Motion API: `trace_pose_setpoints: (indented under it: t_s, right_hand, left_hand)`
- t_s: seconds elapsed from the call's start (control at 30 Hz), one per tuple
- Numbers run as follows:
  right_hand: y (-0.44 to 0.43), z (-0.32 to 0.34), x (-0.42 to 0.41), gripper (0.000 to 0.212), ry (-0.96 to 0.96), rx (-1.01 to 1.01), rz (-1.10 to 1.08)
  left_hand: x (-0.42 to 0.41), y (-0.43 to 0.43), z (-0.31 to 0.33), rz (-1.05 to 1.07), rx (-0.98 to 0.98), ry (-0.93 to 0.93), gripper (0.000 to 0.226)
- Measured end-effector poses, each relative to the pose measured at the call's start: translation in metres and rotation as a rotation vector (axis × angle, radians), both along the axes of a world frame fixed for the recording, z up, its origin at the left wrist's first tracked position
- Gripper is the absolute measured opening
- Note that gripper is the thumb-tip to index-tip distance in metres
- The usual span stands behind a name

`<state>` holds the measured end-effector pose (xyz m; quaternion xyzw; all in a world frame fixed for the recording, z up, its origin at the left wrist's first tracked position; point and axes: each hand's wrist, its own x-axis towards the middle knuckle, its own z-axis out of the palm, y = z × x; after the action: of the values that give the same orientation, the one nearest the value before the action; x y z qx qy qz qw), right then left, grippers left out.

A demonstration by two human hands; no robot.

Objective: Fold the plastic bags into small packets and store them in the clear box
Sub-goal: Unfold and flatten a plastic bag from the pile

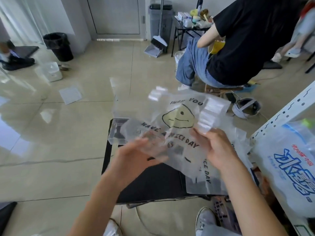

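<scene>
A clear plastic bag point(177, 116) printed with a yellow smiley and "HAVE A NICE DAY" hangs in the air above a small black table point(153, 184). My right hand point(216, 147) grips the bag by its right edge, just below one white handle strip. My left hand point(136, 157) is blurred, its fingers stretched toward the bag's lower left part; whether it touches the bag is unclear. More printed clear bags point(206, 181) lie on the table under my right hand. A clear box point(119, 132) stands at the table's far left corner, seen partly through the bag.
A white metal shelf point(281, 116) with a large white printed bag point(289, 160) stands at the right. A seated person in a black shirt point(238, 48) is behind the table. On the tiled floor are a black bin point(58, 46), a white box point(51, 72), a dustpan and broom point(156, 46).
</scene>
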<state>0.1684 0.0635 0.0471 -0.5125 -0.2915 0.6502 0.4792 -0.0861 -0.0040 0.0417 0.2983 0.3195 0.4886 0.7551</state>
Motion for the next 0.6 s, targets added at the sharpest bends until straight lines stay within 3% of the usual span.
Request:
trace_pose_setpoints:
  t_s: [0.17,0.2,0.3,0.37,0.43,0.47,0.53,0.6]
  right_hand:
    - [-0.001,0.003,0.021,0.014,-0.153,0.028,0.333]
    - [-0.004,0.002,0.019,0.02,-0.134,0.026,0.409]
    - [-0.008,-0.011,0.009,0.054,0.019,-0.02,0.574]
    - [-0.007,-0.025,0.003,0.038,-0.164,-0.095,0.519]
    - [-0.009,-0.026,-0.001,0.02,-0.343,-0.164,0.532]
    - [-0.009,-0.025,0.001,0.022,-0.294,-0.196,0.557]
    - [-0.008,-0.021,0.005,0.036,-0.161,-0.202,0.559]
    - [-0.012,-0.016,0.007,0.041,-0.211,-0.162,0.588]
  left_hand:
    - [-0.054,-0.001,0.0,0.016,-0.231,-0.2,0.084]
    - [-0.052,-0.001,-0.002,0.001,-0.207,-0.132,0.078]
    - [-0.038,0.0,-0.005,0.139,-0.163,0.387,0.04]
    - [-0.032,-0.002,-0.009,0.148,-0.218,0.451,0.018]
    - [-0.033,-0.002,-0.013,0.142,-0.269,0.594,0.013]
    - [-0.035,-0.001,-0.012,0.147,-0.27,0.654,0.013]
    - [-0.041,0.002,-0.011,0.135,-0.302,0.604,0.006]
    - [-0.045,0.003,-0.016,0.115,-0.348,0.495,0.005]
